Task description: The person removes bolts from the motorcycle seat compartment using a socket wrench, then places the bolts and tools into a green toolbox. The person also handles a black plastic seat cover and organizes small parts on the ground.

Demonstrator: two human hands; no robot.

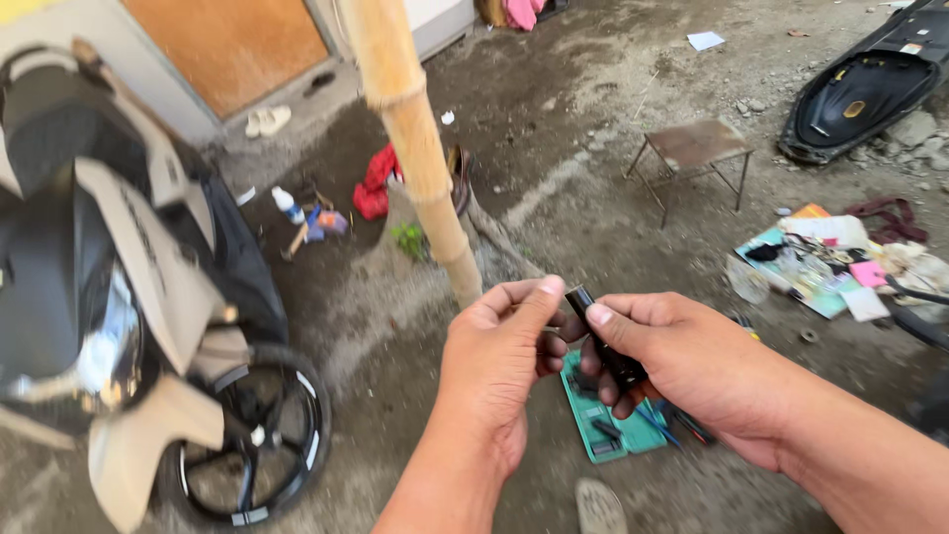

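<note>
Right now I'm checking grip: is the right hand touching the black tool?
Touching. The head view shows the right hand wrapped around the black tool, thumb pressed on its upper end and fingers curled under it.

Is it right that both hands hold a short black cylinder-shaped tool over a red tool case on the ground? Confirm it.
Not quite. The head view shows the tool case on the ground is green, not red. The rest stands: the left hand and the right hand both hold the short black cylinder-shaped tool above it.
</note>
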